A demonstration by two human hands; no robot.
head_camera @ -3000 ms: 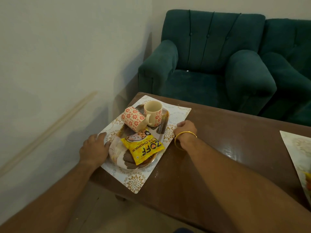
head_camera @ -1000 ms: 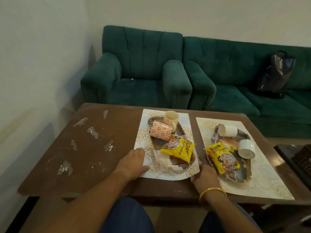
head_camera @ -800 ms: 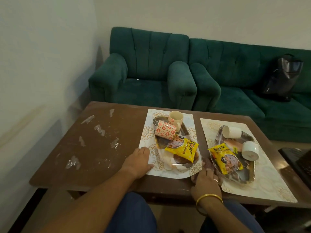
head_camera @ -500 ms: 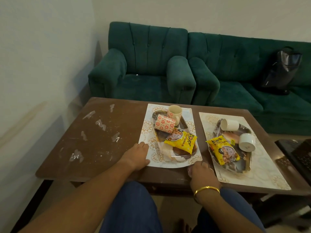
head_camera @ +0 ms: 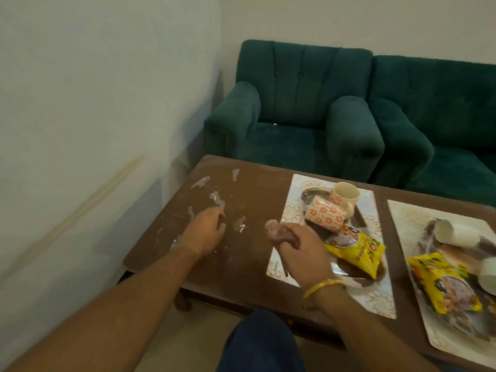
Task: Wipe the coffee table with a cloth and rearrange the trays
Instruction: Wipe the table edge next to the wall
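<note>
**Item 1, coffee table** (head_camera: 249,264): a brown top is standing in front of you, carrying pale smears (head_camera: 217,198) over its left part.

**Item 2, left hand** (head_camera: 206,233): you are holding it over the smeared patch, fingers loosely curled and gripping nothing. Whether the fingertips are touching the wood cannot be told.

**Item 3, right hand** (head_camera: 306,251): you are clenching it round a bunched pinkish cloth (head_camera: 276,232). A wad of the cloth is sticking out of your fist, between the smears and the left placemat (head_camera: 375,299). A gold bangle (head_camera: 322,287) is sitting on that wrist.

**Item 4, left tray** (head_camera: 311,193): it is lying on the patterned left placemat, partly behind your right hand. It is carrying:
- a flowered mug (head_camera: 326,214) on its side
- a cream mug (head_camera: 345,196) upright just behind the flowered one
- a yellow packet (head_camera: 357,253) at the near end

**Item 5, right tray** (head_camera: 453,253): it is lying on a second placemat (head_camera: 408,224), with a strip of bare wood running between the two mats. It is carrying:
- a white cup (head_camera: 456,234) on its side
- another white cup (head_camera: 487,273), cut off by the picture's edge
- a second yellow packet (head_camera: 442,283)

**Item 6, surroundings:** a green armchair (head_camera: 295,116) and a green sofa (head_camera: 442,124) are standing behind the table. Your knee (head_camera: 257,345), in blue, is showing at the bottom.
</note>
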